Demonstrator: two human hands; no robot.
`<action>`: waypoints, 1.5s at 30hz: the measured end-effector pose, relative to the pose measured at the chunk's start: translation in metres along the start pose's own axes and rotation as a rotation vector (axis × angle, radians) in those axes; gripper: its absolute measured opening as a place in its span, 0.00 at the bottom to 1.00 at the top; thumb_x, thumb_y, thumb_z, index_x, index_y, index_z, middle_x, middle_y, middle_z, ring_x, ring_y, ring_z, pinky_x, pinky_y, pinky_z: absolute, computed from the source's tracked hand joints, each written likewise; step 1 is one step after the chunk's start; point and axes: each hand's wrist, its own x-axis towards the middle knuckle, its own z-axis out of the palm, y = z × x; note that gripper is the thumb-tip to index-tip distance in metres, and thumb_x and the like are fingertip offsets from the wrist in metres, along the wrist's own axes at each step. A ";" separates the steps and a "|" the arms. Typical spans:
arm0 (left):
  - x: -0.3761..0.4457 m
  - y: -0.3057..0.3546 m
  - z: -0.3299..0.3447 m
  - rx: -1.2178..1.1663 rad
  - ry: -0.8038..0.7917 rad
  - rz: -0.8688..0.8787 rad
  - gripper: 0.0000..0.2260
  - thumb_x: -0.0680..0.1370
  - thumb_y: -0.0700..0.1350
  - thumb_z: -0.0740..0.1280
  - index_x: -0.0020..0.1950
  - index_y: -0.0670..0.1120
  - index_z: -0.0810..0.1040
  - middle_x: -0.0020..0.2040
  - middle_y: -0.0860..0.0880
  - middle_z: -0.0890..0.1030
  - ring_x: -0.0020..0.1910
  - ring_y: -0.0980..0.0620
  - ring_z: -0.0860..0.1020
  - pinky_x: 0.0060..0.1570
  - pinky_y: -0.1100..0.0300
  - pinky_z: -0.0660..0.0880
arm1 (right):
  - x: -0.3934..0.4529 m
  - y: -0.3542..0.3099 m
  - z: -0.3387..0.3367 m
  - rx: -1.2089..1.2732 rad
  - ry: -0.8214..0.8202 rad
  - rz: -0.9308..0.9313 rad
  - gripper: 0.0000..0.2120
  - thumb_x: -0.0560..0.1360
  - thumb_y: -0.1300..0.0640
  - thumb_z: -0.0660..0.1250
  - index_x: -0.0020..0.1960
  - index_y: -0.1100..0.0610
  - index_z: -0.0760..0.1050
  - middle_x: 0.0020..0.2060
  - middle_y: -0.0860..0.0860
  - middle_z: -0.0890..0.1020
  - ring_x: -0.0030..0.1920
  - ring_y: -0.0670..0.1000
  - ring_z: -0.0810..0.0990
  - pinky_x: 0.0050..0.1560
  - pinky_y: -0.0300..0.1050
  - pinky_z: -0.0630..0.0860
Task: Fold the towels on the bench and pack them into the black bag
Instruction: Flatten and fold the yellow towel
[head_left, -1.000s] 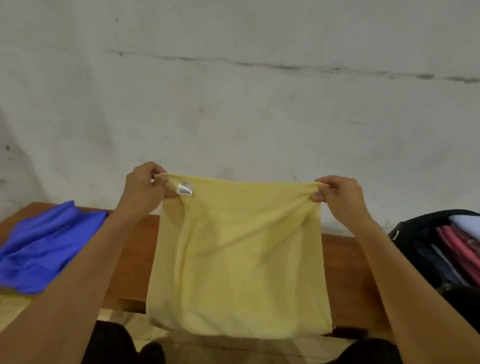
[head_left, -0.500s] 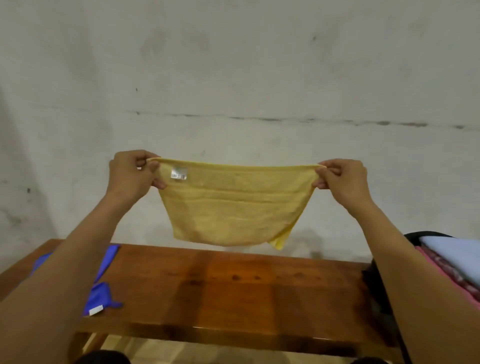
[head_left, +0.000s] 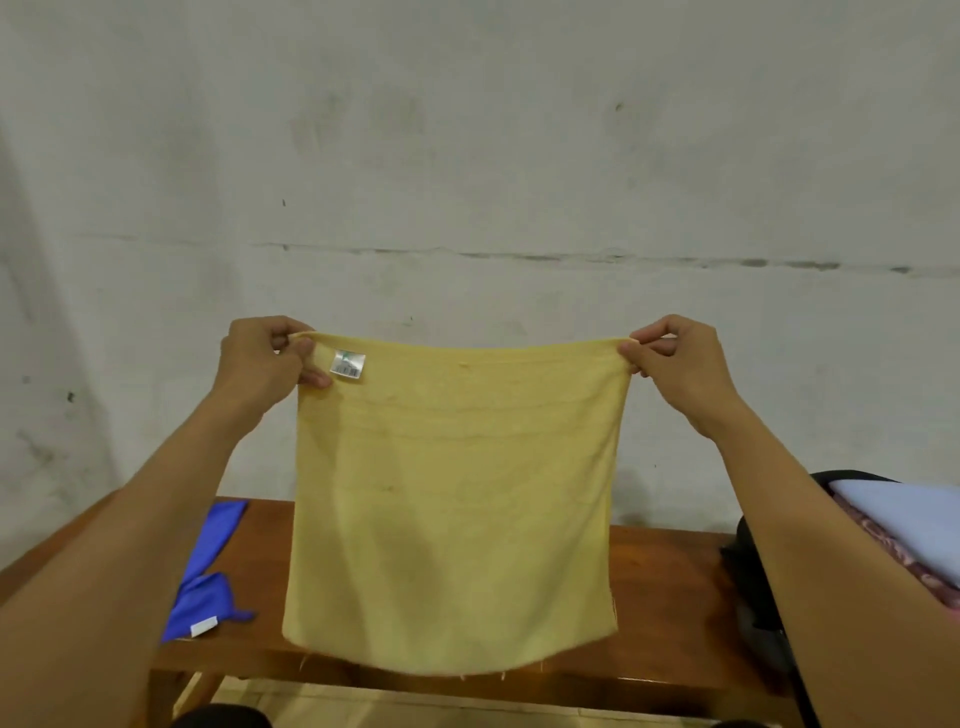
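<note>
Pale yellow towel (head_left: 452, 499) is seen at frame centre, plain, with a small white-grey label (head_left: 347, 364) near its upper left corner. Blue towel (head_left: 210, 566) is seen at lower left, carrying a white tag. Bench (head_left: 670, 587) is reddish-brown wood. Black bag (head_left: 753, 587) at right edge is filled with a pale lilac cloth (head_left: 904, 514) and a pink patterned cloth (head_left: 893, 551). Wall (head_left: 467, 156) is off-white, stained grey.

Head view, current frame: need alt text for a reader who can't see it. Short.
Two bare hands hold a yellow towel up by its top corners, left hand and right hand each pinching one, so it hangs flat before a pale wall. Behind it runs a wooden bench, with a blue towel on its left and a black bag of folded cloth at right.
</note>
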 end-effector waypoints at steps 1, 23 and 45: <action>0.000 -0.002 0.000 0.011 -0.051 -0.026 0.05 0.80 0.35 0.65 0.47 0.42 0.80 0.46 0.40 0.83 0.32 0.46 0.84 0.45 0.56 0.82 | 0.000 0.005 0.001 -0.009 -0.018 0.029 0.05 0.75 0.63 0.74 0.48 0.61 0.78 0.35 0.57 0.84 0.32 0.46 0.82 0.44 0.43 0.81; -0.046 -0.080 0.037 0.060 -0.170 0.110 0.13 0.79 0.34 0.66 0.42 0.52 0.79 0.41 0.50 0.82 0.43 0.49 0.79 0.47 0.62 0.75 | -0.038 0.081 0.002 -0.201 -0.131 0.102 0.12 0.84 0.59 0.58 0.47 0.59 0.78 0.40 0.52 0.84 0.40 0.49 0.81 0.40 0.40 0.77; -0.100 -0.156 0.054 0.260 -0.365 -0.023 0.05 0.79 0.35 0.66 0.49 0.42 0.80 0.43 0.46 0.82 0.43 0.53 0.80 0.41 0.71 0.75 | -0.166 0.188 0.110 -0.764 -0.812 0.050 0.26 0.82 0.69 0.53 0.74 0.48 0.65 0.72 0.48 0.67 0.71 0.53 0.65 0.70 0.49 0.68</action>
